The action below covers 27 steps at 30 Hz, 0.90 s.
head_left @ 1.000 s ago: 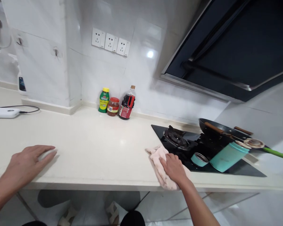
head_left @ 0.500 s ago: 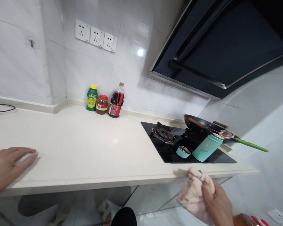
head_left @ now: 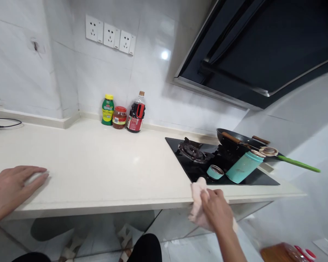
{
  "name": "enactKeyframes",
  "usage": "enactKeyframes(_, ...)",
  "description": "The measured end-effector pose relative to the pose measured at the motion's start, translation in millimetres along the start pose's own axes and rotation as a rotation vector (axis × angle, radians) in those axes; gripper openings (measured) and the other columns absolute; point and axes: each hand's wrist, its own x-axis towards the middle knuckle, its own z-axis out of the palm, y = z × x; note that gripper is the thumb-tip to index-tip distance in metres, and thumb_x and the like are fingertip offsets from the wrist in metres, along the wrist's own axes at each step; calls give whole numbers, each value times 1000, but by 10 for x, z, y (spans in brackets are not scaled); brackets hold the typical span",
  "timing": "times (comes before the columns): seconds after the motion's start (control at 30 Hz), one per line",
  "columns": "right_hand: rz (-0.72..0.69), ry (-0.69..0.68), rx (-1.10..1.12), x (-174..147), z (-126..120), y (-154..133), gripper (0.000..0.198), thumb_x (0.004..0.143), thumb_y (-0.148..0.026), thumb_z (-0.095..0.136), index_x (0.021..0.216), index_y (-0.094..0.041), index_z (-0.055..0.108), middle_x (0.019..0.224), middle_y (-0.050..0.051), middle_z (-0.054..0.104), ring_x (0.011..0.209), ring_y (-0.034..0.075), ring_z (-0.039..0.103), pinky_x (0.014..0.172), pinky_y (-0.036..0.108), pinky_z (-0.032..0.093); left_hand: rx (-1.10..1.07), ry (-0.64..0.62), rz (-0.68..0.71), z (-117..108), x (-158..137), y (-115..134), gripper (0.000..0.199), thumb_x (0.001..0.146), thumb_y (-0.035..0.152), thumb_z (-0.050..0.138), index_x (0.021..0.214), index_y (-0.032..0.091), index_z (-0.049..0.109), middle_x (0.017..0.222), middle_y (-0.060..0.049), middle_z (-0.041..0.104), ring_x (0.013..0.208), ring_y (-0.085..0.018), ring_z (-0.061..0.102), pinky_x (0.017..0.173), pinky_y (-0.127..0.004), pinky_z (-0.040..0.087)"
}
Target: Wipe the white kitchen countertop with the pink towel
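Note:
Toward the left end of the white counter [head_left: 98,167], my left hand [head_left: 15,187] rests with fingers stretched out and the thumb apart from them. A pale patch shows between thumb and fingers, probably countertop. My right hand [head_left: 217,211] grips a crumpled pale pink cloth [head_left: 199,196], which lies over the counter's front edge and partly hangs below it. Just beyond the cloth is the black gas stove [head_left: 183,163]. On the stove, a small turquoise cup-like lid [head_left: 215,172] sits beside a leaning turquoise bottle [head_left: 244,167].
A wok [head_left: 235,140] with wooden handles stands at the back of the stove, a green-handled utensil [head_left: 297,163] by it. Against the wall are a green bottle [head_left: 107,111], a red-lidded jar [head_left: 119,118] and a dark sauce bottle [head_left: 136,114]. The range hood [head_left: 251,54] overhangs the stove.
My right hand has moved left and up with the cloth, from in front of the counter onto its front edge. My left hand stays in place on the counter. The view has shifted slightly.

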Motion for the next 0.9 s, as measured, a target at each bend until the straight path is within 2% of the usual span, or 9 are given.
enactKeyframes(0.17, -194, -41, 87, -352, -11, -1424, 25, 97, -31, 41, 93, -22, 64, 96, 10, 60, 85, 25, 54, 75, 39, 46, 54, -16, 56, -68, -82, 105, 53, 94, 59, 33, 117, 31, 72, 133, 0, 68, 120, -29, 58, 92, -38, 42)
enactKeyframes(0.23, -324, -62, 185, -457, -70, -2066, 18, 93, -34, 49, 92, -22, 63, 94, 9, 60, 85, 26, 53, 76, 42, 46, 44, -28, 52, -127, -117, 177, 53, 93, 58, 34, 117, 29, 71, 133, -1, 68, 121, -30, 57, 93, -39, 42)
enactKeyframes(0.33, -559, -141, 312, -557, -200, -2970, 27, 94, -46, 53, 94, -20, 62, 94, 9, 59, 83, 26, 51, 71, 42, 47, 20, -28, 70, -192, -155, 253, 53, 94, 57, 36, 118, 26, 71, 133, -4, 68, 122, -30, 56, 96, -39, 42)
enactKeyframes(0.4, -752, -186, 341, -597, -276, -3456, 38, 96, -55, 52, 96, -18, 61, 95, 8, 59, 85, 24, 50, 69, 40, 47, 12, -14, 68, -200, -167, 270, 51, 94, 55, 37, 118, 24, 70, 132, -4, 69, 122, -29, 57, 97, -39, 42)
enactKeyframes(0.5, -971, -75, 392, -633, -334, -3887, 39, 96, -52, 58, 106, -15, 59, 100, 7, 58, 90, 23, 49, 71, 36, 47, 3, 19, 62, -174, -176, 257, 51, 94, 54, 36, 115, 24, 70, 129, -4, 70, 121, -28, 58, 97, -39, 42)
enactKeyframes(0.57, -1027, -11, 414, -631, -328, -3934, 32, 94, -41, 63, 110, -14, 57, 103, 7, 59, 93, 23, 49, 75, 36, 47, -9, 41, 69, -154, -183, 239, 51, 94, 55, 36, 113, 23, 70, 128, -5, 70, 120, -28, 59, 98, -40, 42)
enactKeyframes(0.67, -994, -65, 428, -580, -254, -3665, 34, 87, -40, 73, 110, -20, 57, 111, 4, 61, 95, 24, 51, 79, 40, 47, -33, 38, 80, -145, -200, 217, 48, 95, 53, 37, 113, 22, 70, 127, -5, 70, 120, -27, 58, 100, -40, 41)
enactKeyframes(0.8, -795, -80, 457, -495, -88, -2880, 58, 73, -54, 87, 118, -30, 58, 124, 3, 62, 102, 28, 53, 79, 44, 44, -27, 1, 78, -177, -222, 229, 48, 97, 52, 36, 116, 22, 68, 131, -6, 68, 124, -28, 55, 100, -41, 40)
enactKeyframes(0.9, -647, -45, 439, -435, 30, -2138, 64, 71, -57, 88, 122, -30, 60, 128, 5, 62, 106, 31, 52, 85, 47, 43, -27, -11, 76, -219, -234, 272, 48, 98, 52, 36, 118, 22, 68, 133, -7, 66, 125, -29, 53, 100, -43, 39)
